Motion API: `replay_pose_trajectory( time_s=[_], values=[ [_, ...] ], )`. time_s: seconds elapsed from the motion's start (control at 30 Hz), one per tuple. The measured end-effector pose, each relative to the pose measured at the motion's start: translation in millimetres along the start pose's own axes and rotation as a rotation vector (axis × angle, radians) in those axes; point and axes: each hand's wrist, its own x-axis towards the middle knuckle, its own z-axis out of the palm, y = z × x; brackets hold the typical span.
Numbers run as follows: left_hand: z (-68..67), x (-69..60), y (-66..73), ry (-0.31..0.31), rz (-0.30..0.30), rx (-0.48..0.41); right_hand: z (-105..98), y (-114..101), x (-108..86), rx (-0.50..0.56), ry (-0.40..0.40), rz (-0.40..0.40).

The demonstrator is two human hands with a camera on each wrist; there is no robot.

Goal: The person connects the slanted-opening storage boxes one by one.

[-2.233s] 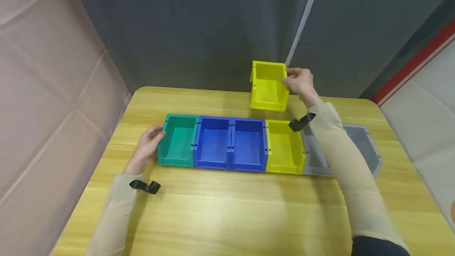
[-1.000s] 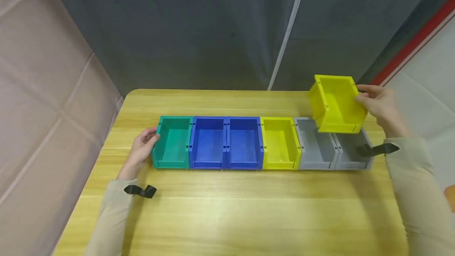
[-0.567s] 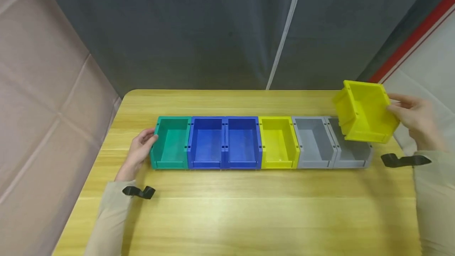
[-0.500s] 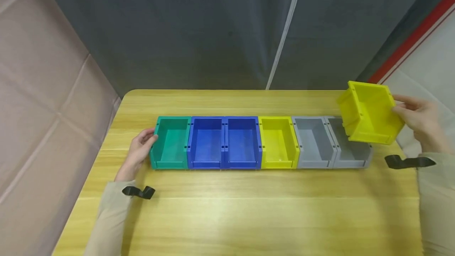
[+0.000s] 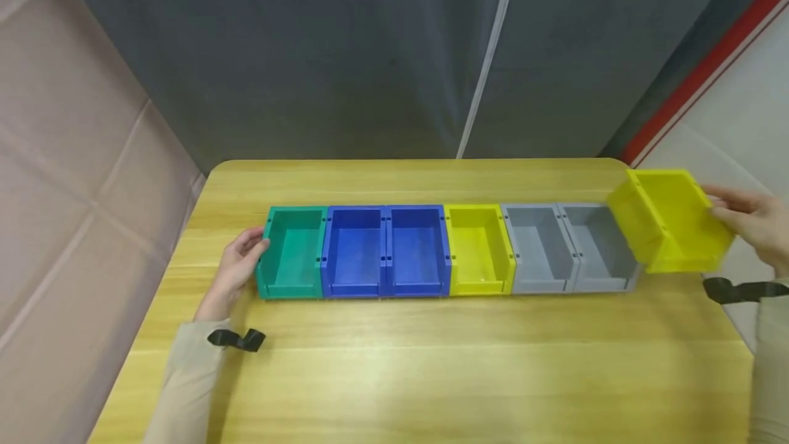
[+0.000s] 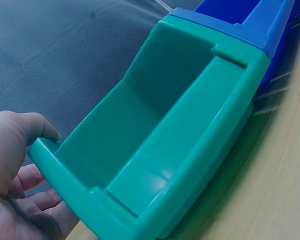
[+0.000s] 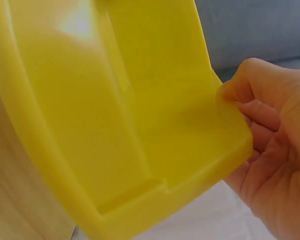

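Note:
My left hand (image 5: 235, 267) pinches the left wall of a green storage bin (image 5: 297, 252), thumb over the rim and fingers outside, as the left wrist view shows. That bin begins a row on the table: two blue bins (image 5: 356, 252), a yellow bin (image 5: 479, 252) and two grey bins (image 5: 537, 252) follow to the right. At the row's right end, my right hand (image 5: 757, 223) holds a second yellow bin (image 5: 684, 218) by its right wall, thumb on the rim. This bin is tilted and hides part of the last grey bin's right edge. Whether they touch, I cannot tell.
The wooden table (image 5: 394, 375) extends in front of and behind the row. A dark grey curtain (image 5: 296, 53) hangs at the back. Pale padded walls (image 5: 92, 122) stand on the left, and a white panel with a red band (image 5: 709, 67) is on the right.
My right hand has carried the yellow bin from behind the row to the right, then lower, to the row's right end. The left hand keeps its hold on the green bin.

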Motion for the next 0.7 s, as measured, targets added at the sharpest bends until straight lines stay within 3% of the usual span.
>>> replay_pose_trajectory(
  time_s=[0.2, 0.3, 0.37, 0.53, 0.7],
  values=[
    [0.2, 0.4, 0.3, 0.000, -0.005, 0.006, -12, 95, 35.4, 0.107, 0.033, -0.008],
    [0.2, 0.2, -0.3, 0.001, -0.014, 0.003, -16, 126, 47.8, 0.160, 0.036, -0.021],
    [0.0, 0.5, -0.6, 0.000, -0.016, 0.006, -16, 130, 48.9, 0.176, 0.030, -0.025],
    [-0.6, 1.6, -0.5, -0.002, -0.013, 0.008, -15, 103, 35.9, 0.178, 0.002, -0.021],
    [-0.5, 2.2, -1.4, -0.003, -0.007, 0.006, -13, 72, 24.7, 0.015, -0.036, 0.056]
  ],
)
